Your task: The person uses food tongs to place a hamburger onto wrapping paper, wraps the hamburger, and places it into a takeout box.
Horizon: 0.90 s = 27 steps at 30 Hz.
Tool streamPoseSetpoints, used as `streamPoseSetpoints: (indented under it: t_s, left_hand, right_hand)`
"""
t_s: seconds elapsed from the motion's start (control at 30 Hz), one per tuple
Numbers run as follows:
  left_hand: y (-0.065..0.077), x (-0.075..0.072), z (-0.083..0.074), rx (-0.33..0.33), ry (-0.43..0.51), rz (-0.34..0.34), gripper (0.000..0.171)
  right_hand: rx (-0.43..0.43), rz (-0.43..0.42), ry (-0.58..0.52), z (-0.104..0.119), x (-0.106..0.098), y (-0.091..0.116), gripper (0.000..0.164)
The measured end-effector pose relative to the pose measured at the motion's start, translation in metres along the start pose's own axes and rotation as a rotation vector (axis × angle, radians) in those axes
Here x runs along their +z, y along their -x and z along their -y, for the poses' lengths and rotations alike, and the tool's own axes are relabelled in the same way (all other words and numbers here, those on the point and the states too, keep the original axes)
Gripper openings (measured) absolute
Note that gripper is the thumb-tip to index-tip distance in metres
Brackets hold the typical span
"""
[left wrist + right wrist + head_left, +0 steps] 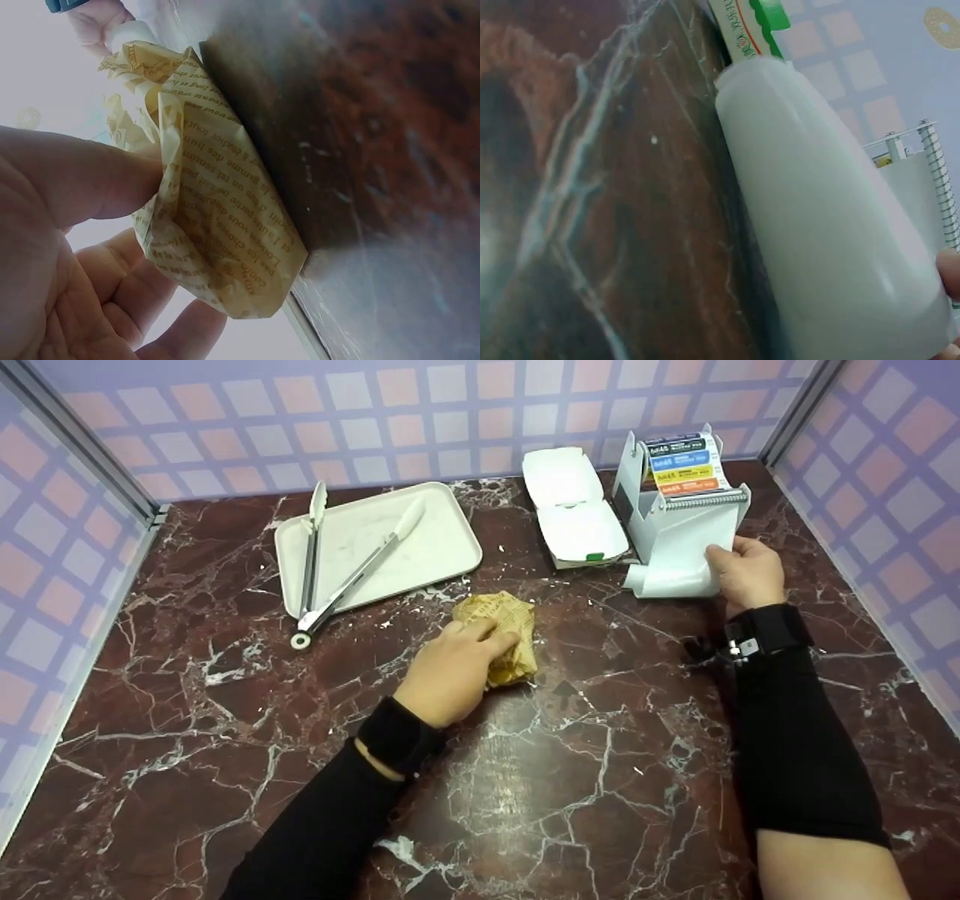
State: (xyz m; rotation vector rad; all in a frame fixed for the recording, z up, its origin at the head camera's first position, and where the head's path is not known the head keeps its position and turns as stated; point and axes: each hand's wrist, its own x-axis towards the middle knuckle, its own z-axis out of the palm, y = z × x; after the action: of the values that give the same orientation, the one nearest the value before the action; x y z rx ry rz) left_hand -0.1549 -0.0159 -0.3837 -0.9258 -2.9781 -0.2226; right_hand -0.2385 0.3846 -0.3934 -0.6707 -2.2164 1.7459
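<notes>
On the table, a bundle wrapped in yellowish printed paper [517, 656] lies under my left hand [454, 667]. Seen from the left wrist, the thumb [105, 184] presses the folded paper on one side, and the other fingers curl below it; what is inside is hidden. My right hand [752, 574] pinches the edge of a white backing strip [679, 570] that hangs from the front of a label dispenser [634, 502]. The strip's lower part curls over the table, filling much of the right wrist view as a smooth white roll [817, 195].
A white hinged food box [577, 532] stands lid up beside the dispenser. Coloured printed labels [682, 465] lie across the dispenser's top, behind its toothed edge. At the back left, metal tongs [360, 574] rest spread on a cream tray [454, 551]. Tiled panels enclose the table.
</notes>
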Motion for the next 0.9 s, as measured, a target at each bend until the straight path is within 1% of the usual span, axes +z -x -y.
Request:
streamPoseSetpoints:
  t_s: [0.13,0.3,0.47,0.63,0.87,0.9]
  left_hand:
    - [0.001,-0.001,0.000,0.004,0.010,-0.010,0.058]
    - [0.001,-0.001,0.000,0.004,0.010,-0.011,0.057]
    - [0.000,-0.001,-0.001,0.002,0.010,-0.010,0.057]
    - [0.000,-0.001,-0.001,0.002,0.015,-0.010,0.057]
    - [0.000,-0.001,-0.001,0.004,-0.002,-0.012,0.055]
    - [0.000,-0.001,-0.001,0.004,-0.002,-0.013,0.055]
  right_hand:
    - [-0.014,-0.009,0.125,-0.004,-0.001,-0.001,0.044]
    - [-0.017,-0.014,0.207,-0.010,-0.006,-0.004,0.042]
    - [-0.019,-0.045,0.311,-0.015,-0.012,-0.005,0.041]
    - [-0.012,-0.047,0.371,-0.016,-0.014,-0.007,0.045]
    - [-0.096,-0.001,0.580,-0.014,-0.019,-0.006,0.051]
    - [-0.098,0.002,0.583,-0.013,-0.019,-0.006,0.051]
